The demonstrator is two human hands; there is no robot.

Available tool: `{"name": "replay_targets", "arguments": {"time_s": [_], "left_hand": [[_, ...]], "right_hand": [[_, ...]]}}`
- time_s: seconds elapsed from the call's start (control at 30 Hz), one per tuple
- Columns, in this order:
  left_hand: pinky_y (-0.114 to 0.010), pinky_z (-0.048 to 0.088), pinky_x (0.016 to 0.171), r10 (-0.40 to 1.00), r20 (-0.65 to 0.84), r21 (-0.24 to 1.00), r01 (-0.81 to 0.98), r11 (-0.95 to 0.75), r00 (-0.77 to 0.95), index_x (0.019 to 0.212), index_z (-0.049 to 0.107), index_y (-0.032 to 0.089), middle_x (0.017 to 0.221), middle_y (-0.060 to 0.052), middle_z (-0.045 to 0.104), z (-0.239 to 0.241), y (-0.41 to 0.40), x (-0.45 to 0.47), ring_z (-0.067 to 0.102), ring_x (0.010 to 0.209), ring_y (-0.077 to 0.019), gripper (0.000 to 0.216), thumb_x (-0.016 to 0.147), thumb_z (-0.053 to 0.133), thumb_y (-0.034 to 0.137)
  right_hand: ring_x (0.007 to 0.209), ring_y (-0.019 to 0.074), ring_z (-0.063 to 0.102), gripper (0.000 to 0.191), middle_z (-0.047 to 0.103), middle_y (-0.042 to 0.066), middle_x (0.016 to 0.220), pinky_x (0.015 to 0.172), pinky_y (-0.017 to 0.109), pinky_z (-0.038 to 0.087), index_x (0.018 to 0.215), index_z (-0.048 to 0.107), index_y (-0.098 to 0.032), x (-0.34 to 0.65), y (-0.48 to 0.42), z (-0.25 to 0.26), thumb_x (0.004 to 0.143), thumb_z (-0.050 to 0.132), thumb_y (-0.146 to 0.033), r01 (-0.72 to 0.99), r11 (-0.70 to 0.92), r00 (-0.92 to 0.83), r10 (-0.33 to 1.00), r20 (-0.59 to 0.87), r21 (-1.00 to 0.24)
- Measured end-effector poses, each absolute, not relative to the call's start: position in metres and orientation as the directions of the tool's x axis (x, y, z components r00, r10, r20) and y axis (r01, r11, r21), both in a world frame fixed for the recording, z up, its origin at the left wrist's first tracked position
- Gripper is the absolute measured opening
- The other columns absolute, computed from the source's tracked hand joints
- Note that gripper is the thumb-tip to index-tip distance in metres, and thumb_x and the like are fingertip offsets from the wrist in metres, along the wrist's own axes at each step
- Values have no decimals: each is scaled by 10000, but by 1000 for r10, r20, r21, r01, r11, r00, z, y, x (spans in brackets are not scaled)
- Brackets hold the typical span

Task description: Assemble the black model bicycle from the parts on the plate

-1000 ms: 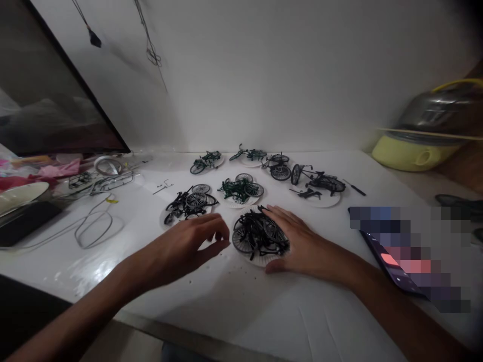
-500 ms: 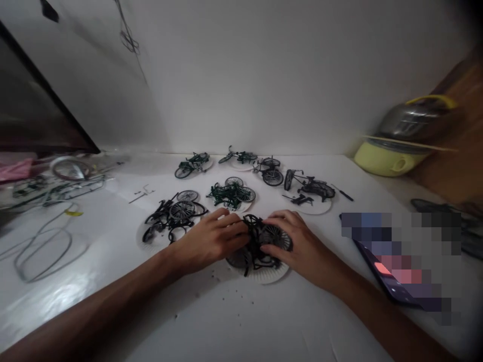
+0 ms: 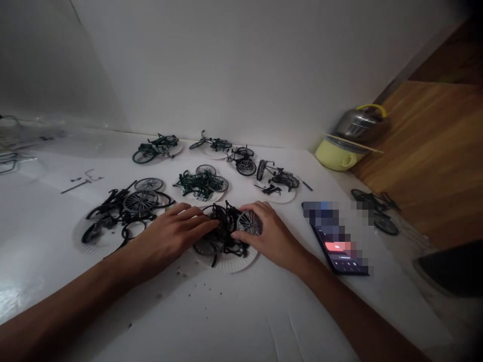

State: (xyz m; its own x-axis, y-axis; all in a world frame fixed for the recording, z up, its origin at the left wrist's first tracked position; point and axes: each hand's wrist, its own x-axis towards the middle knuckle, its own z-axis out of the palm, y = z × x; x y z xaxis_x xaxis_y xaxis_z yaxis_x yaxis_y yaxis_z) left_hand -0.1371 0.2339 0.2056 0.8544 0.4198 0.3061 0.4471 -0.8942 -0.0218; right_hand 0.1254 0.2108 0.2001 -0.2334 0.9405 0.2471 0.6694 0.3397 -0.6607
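A white paper plate [image 3: 241, 264] sits in front of me with a black toy bicycle [image 3: 230, 241] on it, its wheels and thin frame parts tangled together. My left hand [image 3: 177, 229] comes over it from the left, fingers bent onto the dark parts; its thumb is mostly hidden. On the other side, my right hand [image 3: 269, 234] curls its thumb and fingers around the grey spoked wheel [image 3: 249, 221]. Just left lies another plate [image 3: 81, 239] heaped with black bicycle parts [image 3: 128, 206], partly behind my left forearm.
Farther back are a green toy bicycle [image 3: 199, 183] and several others on plates. A small screwdriver [image 3: 306, 186] and a phone [image 3: 334, 246] lie right. Thin metal pieces [image 3: 85, 182] rest left. A yellow pot [image 3: 335, 156] stands at the back right; small dark bits dot the table's front.
My view has swung right, so everything sits further left and another dark bicycle shows beyond the table edge. Both hands stay at the same plate; my left fingers look straighter.
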Motion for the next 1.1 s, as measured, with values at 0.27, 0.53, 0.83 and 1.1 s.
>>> {"name": "replay_targets", "arguments": {"time_s": [0.27,0.53,0.83,1.1], "left_hand": [[-376,437,887,432,424,23,467,-884,796,1180,614,150,1060,-100,684,205,236,-130,604,981,-225,238,1026,432,158],[-304,506,844,631,539,439,454,-775,558,1094,658,183,1106,-78,638,209,226,-126,616,986,-178,157,983,547,164],[-244,537,692,914,197,966,91,-243,354,923,694,135,893,-54,698,222,203,-109,644,799,-152,149,845,747,250],[-225,502,659,910,156,986,-6,-166,385,867,709,117,838,-53,704,222,199,-104,627,766,-135,128,811,776,211]], "right_hand": [[810,199,623,183,661,18,856,756,348,494,929,606,-217,122,213,202,909,615,-398,586,272,-102,959,263,-763],[683,145,593,159,588,-13,791,634,291,511,899,533,-238,119,206,216,959,542,-385,457,335,-15,929,370,-824],[454,108,581,146,554,-62,709,413,243,477,1000,466,-283,107,186,214,975,533,-411,328,297,-207,949,239,-897],[488,82,561,197,659,0,973,479,240,505,1175,479,-322,103,178,216,986,524,-355,497,396,-331,909,254,-772]]}}
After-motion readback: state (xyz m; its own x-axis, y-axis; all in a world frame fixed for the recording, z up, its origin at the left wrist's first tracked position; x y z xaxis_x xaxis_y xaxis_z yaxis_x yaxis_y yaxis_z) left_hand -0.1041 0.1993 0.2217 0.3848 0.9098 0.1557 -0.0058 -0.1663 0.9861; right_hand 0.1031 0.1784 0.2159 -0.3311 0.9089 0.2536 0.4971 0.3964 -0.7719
